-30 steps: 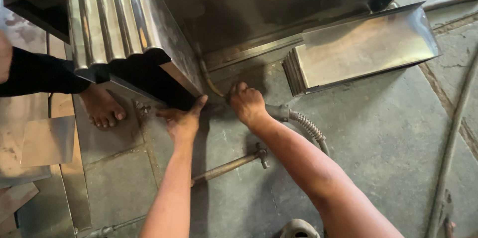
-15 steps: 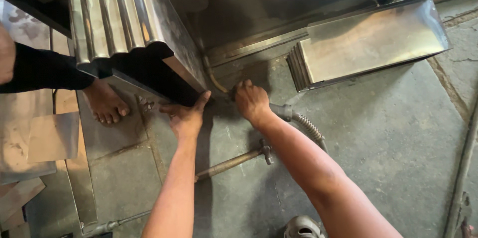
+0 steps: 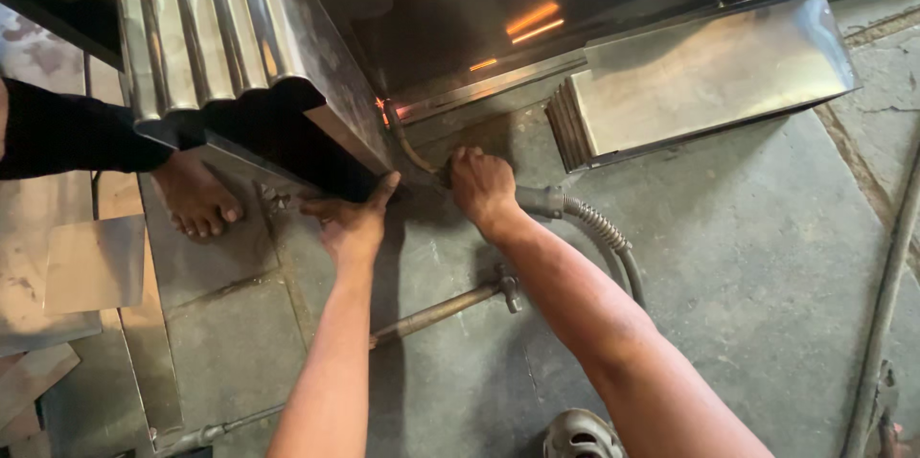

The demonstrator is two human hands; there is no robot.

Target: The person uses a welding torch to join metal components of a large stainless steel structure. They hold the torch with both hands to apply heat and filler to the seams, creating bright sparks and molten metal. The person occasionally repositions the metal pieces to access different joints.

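**Weld at cabinet corner: hold and torch control**

The steel cabinet (image 3: 287,65) stands on the floor (image 3: 728,257). Your left hand (image 3: 350,223) lies flat, unclenched, bracing its lower corner; press firmly. Your right hand (image 3: 482,187) grips the welding torch (image 3: 537,199), tip at the glowing seam (image 3: 383,105); guide it steadily.

another person's bare foot (image 3: 196,199), metal rod (image 3: 446,307) on floor, folded steel tray (image 3: 704,84)

torch grip (image 3: 537,199) hidden in right fist, shoe (image 3: 578,435) cropped below
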